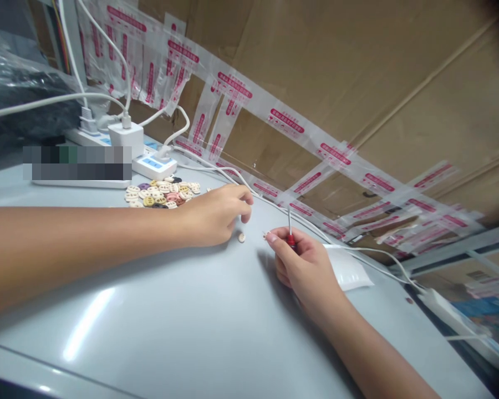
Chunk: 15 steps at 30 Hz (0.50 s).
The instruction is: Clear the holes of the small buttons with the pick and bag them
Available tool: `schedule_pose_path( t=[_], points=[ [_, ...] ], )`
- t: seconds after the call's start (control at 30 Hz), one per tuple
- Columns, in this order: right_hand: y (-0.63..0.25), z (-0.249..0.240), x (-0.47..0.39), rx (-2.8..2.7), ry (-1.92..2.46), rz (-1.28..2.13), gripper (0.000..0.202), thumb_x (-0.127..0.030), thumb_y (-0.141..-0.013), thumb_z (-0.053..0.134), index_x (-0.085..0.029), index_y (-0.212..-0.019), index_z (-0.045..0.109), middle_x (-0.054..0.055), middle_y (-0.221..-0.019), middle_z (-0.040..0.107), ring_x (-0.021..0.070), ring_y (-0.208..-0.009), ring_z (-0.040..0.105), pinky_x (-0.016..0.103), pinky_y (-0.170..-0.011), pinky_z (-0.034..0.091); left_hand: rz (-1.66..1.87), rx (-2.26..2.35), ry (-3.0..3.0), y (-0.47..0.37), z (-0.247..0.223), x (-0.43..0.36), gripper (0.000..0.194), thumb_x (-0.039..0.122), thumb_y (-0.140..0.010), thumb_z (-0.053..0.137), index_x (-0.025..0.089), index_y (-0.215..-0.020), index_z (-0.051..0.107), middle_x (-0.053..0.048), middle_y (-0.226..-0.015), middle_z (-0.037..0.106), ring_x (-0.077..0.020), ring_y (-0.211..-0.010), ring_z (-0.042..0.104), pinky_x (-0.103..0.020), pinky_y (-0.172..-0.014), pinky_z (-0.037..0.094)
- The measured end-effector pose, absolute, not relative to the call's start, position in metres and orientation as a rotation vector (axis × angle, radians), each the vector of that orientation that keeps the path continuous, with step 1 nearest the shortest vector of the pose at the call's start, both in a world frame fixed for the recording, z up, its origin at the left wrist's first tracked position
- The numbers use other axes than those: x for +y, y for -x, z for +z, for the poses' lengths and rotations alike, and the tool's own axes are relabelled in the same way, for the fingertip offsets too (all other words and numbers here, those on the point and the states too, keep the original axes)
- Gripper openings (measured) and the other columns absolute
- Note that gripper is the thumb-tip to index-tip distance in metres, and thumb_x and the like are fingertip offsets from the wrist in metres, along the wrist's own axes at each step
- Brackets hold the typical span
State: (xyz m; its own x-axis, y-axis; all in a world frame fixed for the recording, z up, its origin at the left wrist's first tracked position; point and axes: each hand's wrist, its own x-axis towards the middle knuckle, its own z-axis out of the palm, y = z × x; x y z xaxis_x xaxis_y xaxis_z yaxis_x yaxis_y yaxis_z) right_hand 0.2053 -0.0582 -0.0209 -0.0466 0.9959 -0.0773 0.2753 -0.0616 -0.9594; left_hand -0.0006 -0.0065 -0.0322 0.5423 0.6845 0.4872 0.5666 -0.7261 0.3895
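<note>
My left hand (pixel 220 216) is over the table, its fingers loosely bent and apart, with nothing visible in them; the thumb is mostly hidden. Just below its fingertips lies a small beige oval piece (pixel 242 237). In my right hand (pixel 305 263) is a screwdriver (pixel 290 227), its thin metal shaft pointing up above a red collar. The rest of its handle is hidden in the palm. Between that thumb and forefinger sits a tiny pale bit (pixel 265 235), too small to name. Behind my left wrist lies a pile of oval slotted button-like pieces (pixel 162 193), mostly beige, some yellow, pink, black and purple.
White power strips (pixel 154 165) with a plug-in adapter (pixel 126 138) and cables stand at the back left. A cardboard wall (pixel 316 72) with red-and-white tape rises behind the grey table (pixel 183 327). A white packet (pixel 351 269) lies beyond my right hand. Another power strip (pixel 461 324) is at far right.
</note>
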Motion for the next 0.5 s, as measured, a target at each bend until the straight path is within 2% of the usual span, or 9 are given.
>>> schedule_pose_path(
  t=[0.2,0.5],
  points=[
    [-0.2047,-0.0212,-0.0588,-1.402,1.423,1.167,0.033,-0.049,-0.078,0.073,-0.022,-0.081,0.055,-0.011,-0.049,0.028,0.0052,-0.04,0.02,0.02,-0.037,0.016,0.96,1.019,-2.625,0.0005,-0.0326,-0.0057,0.031,-0.002,-0.073,0.048,0.018,-0.087,0.068,-0.007,-0.118,0.06,-0.0237,-0.114,0.058,-0.039,-0.098,0.048],
    [-0.2045,-0.0192,-0.0592,-1.408,1.428,1.171,0.033,-0.05,-0.078,0.073,-0.021,-0.08,0.056,-0.011,-0.05,0.028,0.0053,-0.04,0.021,0.02,-0.038,0.016,0.922,1.038,-2.631,0.0009,-0.0317,-0.006,0.027,0.002,-0.076,0.051,0.018,-0.089,0.069,-0.008,-0.126,0.059,-0.0263,-0.12,0.054,-0.043,-0.101,0.046]
  ],
)
